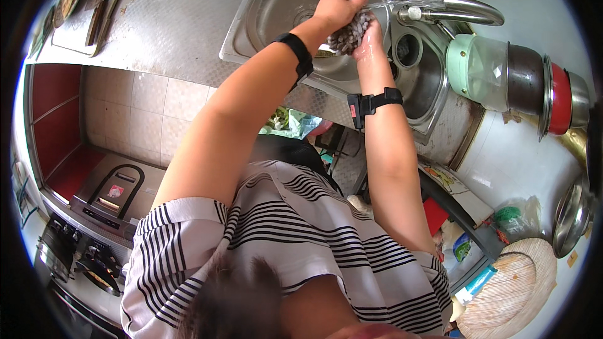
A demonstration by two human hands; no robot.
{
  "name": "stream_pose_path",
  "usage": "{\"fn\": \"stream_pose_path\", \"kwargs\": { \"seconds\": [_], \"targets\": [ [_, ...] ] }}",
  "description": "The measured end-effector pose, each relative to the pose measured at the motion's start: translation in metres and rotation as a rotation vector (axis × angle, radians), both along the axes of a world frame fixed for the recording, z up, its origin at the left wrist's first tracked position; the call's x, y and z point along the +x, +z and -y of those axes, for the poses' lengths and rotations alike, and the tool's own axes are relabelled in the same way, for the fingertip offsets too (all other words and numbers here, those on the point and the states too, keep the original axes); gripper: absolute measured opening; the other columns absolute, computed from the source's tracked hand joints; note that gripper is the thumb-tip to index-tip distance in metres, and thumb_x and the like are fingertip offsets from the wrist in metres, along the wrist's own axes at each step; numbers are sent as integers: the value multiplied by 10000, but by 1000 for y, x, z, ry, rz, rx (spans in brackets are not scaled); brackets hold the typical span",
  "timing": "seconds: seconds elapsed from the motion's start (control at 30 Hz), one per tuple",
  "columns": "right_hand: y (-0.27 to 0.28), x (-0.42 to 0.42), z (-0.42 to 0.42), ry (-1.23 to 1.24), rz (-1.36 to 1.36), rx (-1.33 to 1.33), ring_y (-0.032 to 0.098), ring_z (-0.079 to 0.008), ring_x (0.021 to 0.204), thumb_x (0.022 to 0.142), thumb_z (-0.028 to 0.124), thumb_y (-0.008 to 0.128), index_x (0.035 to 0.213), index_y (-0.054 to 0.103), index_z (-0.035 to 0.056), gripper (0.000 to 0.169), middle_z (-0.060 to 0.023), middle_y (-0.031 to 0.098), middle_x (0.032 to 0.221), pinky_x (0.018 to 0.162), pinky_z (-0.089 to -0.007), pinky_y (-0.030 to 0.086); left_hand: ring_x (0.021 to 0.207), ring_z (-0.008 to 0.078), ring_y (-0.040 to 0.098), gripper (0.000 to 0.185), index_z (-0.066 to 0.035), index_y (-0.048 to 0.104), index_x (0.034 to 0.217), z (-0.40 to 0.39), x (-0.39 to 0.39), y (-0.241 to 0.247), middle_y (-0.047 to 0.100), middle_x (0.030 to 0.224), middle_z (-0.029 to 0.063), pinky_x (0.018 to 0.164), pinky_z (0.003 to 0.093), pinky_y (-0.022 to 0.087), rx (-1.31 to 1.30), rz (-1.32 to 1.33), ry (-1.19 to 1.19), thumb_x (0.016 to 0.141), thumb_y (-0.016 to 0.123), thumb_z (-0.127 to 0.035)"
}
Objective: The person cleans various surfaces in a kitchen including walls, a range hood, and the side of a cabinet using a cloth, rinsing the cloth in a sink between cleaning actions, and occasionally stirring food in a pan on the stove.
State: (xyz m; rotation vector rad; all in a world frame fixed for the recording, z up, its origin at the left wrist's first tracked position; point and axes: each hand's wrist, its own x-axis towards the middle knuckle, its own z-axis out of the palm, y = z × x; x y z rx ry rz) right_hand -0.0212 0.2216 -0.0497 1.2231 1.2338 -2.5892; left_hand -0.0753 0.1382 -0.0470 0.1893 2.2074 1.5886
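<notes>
A grey chenille cleaning cloth (351,35) with thick, wet-looking strands is gripped between my two hands over the steel sink basin (264,14). My left hand (340,8) presses on it from the upper left, thumb pointing towards the tap. On its right side, my right hand (370,40) cups the cloth, and the wrist is wet. A stream of water runs from the curved metal tap (471,11) towards my hands. Below the cloth, a small pale and yellowish thing (325,52) is partly hidden; I cannot tell what it is.
A smaller sink bowl (421,96) with a round strainer cup (407,50) adjoins on the right. Beyond it, nested pots (525,77) lean by the wall. A steel counter (183,19) extends left; a gas stove (85,259) stands lower left. Round wooden boards (509,287) rest lower right.
</notes>
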Motion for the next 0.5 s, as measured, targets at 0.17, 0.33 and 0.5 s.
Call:
{"fn": "stream_pose_path", "kwargs": {
  "seconds": [0.17,0.33,0.5],
  "targets": [
    [-26,10,-25,-81,-237,-86,514,-275,1079,886,248,381,1109,514,14,349,-112,556,1141,949,-440,388,781,123,561,324,-69,587,1003,15,-1,-19,593,861,38,709,275,467,668,540,-7,772,637,-291],
    [-3,11,-22,-107,-280,-255,572,-230,925,833,263,561,1017,553,58,276,-63,601,963,828,-375,456,823,261,560,244,-81,602,869,22,21,7,585,859,104,755,356,457,187,-526,-151,630,590,-124],
    [-18,7,-15,10,-353,-355,599,-201,827,819,332,592,967,570,68,304,-60,612,899,725,-354,493,833,240,516,161,-161,612,774,1,44,40,577,854,-15,736,370,391,-35,-998,-349,614,625,-172]
  ]
}}
